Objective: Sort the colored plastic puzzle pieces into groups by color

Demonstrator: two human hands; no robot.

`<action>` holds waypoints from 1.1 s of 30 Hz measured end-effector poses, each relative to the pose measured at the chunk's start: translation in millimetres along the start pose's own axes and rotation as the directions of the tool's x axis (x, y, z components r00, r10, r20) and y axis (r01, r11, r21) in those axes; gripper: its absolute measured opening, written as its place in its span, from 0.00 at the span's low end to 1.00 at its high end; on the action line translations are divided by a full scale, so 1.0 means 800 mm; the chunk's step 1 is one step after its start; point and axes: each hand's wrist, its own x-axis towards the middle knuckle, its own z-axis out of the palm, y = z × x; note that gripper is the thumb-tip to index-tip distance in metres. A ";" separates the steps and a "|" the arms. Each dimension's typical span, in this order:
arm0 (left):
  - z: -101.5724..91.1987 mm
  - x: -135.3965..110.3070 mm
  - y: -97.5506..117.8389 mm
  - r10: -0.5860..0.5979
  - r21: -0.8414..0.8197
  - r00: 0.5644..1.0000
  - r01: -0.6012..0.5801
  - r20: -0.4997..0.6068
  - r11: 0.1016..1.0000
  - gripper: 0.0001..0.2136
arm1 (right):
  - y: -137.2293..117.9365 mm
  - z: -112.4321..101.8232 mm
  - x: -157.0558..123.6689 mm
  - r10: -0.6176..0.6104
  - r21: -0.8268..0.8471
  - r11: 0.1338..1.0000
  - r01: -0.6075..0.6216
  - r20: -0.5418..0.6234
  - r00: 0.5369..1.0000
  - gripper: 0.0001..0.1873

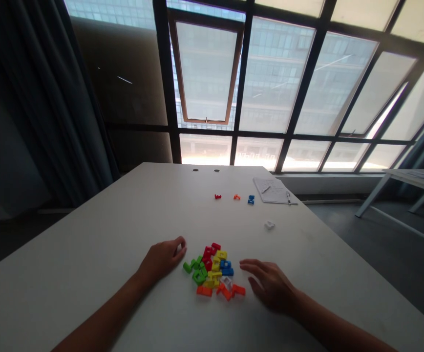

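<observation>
A cluster of small plastic blocks lies between my hands: green blocks (198, 277) on the left, red blocks (207, 252) at the back, yellow blocks (215, 264) in the middle, blue blocks (227, 272) and a white block (226, 281) on the right, orange blocks (204, 291) in front. My left hand (163, 256) rests on the table just left of the cluster, fingers loosely curled with a gap to the thumb, holding nothing. On the right, my right hand (270, 283) is open beside the blue and orange pieces, its fingers apart and nothing in it.
Farther up the white table (124, 234) lie a red block (218, 196), an orange block (237, 197), blue pieces (251, 199) and a white piece (269, 225). Paper sheets (276, 190) with two pens are near the right edge. Another table (417, 181) stands beyond.
</observation>
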 end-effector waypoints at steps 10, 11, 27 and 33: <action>0.000 0.000 0.001 0.006 0.006 1.000 -0.006 -0.007 1.000 0.10 | -0.016 -0.017 0.001 -0.152 -0.066 0.984 0.164 0.160 0.975 0.17; 0.000 0.000 0.001 0.004 0.005 1.000 -0.004 -0.006 1.000 0.10 | -0.018 -0.019 0.000 -0.162 -0.070 0.982 0.176 0.167 0.973 0.18; 0.002 0.001 0.000 0.004 0.014 1.000 -0.004 -0.014 1.000 0.10 | 0.044 -0.029 0.005 0.161 -0.239 0.963 -0.124 0.141 0.977 0.24; 0.001 0.000 0.001 -0.002 0.021 1.000 0.003 -0.004 1.000 0.11 | 0.040 -0.030 0.007 0.272 -0.288 0.932 -0.219 0.157 0.950 0.30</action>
